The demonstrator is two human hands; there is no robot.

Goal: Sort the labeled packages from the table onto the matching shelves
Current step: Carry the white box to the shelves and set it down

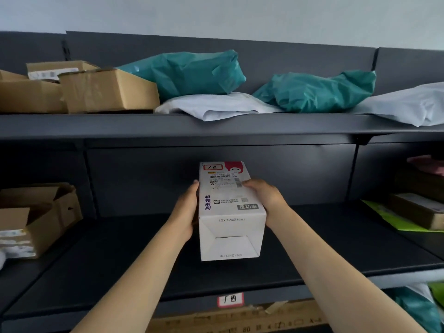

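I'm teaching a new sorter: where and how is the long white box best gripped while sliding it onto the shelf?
Probably by its two long side faces, one palm from each side, as the left hand and right hand do now. The white box lies lengthwise with flat, parallel sides, so a squeeze near the middle should keep it level.

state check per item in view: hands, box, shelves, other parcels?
left hand: gripping the white box's left side
right hand: gripping its right side
white box: lying lengthwise on the middle shelf, label up
middle shelf: otherwise bare in this bay
shelf tag: on the front edge, characters match the box's label
brown carton: flaps open
teal bags: sealed, on the top shelf
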